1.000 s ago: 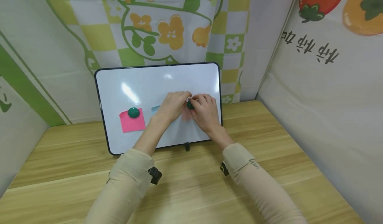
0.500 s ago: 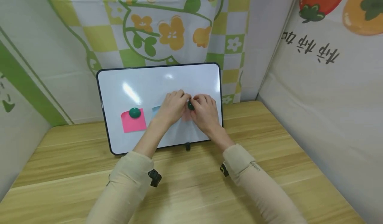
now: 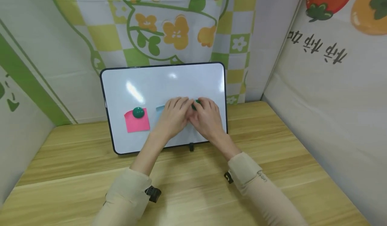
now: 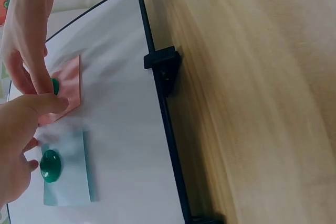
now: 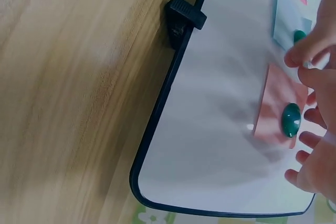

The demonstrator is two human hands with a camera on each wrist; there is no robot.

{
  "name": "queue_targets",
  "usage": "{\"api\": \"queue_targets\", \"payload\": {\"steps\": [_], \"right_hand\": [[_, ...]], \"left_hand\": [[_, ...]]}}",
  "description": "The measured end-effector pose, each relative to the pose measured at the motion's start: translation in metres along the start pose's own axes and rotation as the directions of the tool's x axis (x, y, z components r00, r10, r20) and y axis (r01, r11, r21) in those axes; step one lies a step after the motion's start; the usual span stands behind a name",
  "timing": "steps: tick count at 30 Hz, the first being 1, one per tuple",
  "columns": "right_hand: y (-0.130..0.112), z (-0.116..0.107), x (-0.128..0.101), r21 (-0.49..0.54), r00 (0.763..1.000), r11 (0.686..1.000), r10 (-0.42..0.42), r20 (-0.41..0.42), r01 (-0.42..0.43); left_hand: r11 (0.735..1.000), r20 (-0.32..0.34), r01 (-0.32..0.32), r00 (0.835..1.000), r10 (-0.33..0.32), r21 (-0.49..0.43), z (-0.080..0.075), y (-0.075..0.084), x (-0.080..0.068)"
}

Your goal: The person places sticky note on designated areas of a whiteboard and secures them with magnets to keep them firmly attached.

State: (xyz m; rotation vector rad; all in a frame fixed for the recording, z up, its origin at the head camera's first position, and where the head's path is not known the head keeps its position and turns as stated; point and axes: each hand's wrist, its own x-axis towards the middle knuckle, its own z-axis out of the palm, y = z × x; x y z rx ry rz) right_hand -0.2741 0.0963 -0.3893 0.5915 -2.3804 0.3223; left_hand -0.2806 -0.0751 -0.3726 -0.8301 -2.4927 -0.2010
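A whiteboard (image 3: 169, 81) stands on a wooden table. At its right part a salmon note (image 5: 275, 103) lies under a green magnet (image 5: 291, 120). My right hand (image 3: 207, 118) has its fingertips at that magnet (image 3: 197, 103), loosely spread beside it. My left hand (image 3: 173, 115) presses the salmon note (image 4: 68, 85) with its thumb (image 4: 50, 104). A blue note (image 4: 71, 174) with its own green magnet (image 4: 51, 165) sits just left, half hidden behind my left hand in the head view. Further left is a pink note (image 3: 137, 122) under a third magnet (image 3: 138, 112).
The board leans on black clip feet (image 3: 191, 147) near the table's back. Patterned cloth walls (image 3: 326, 85) close in the back and right sides. Bare wooden tabletop (image 3: 193, 192) lies in front of the board.
Both hands have sunk a little lower over the salmon note and now cover it in the head view. The magnet stays at my right fingertips. The view has shifted slightly.
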Motion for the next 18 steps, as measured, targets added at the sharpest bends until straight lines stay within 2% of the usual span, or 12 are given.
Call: {"api": "queue_targets", "payload": {"steps": [5,13,18], "right_hand": [[-0.003,-0.005,-0.005,0.013,0.999,1.000,-0.003,0.053,0.002],[-0.005,-0.005,-0.021,0.017,0.993,1.000,0.017,0.118,-0.019],[-0.009,-0.008,-0.032,0.048,0.973,0.998,0.034,0.230,-0.046]], "left_hand": [[0.997,0.072,0.075,0.994,-0.076,0.022,-0.003,0.000,-0.015],[0.981,0.065,0.196,0.979,-0.195,-0.002,-0.003,-0.002,-0.039],[0.964,0.082,0.265,0.961,-0.263,-0.012,-0.008,-0.002,-0.056]]}}
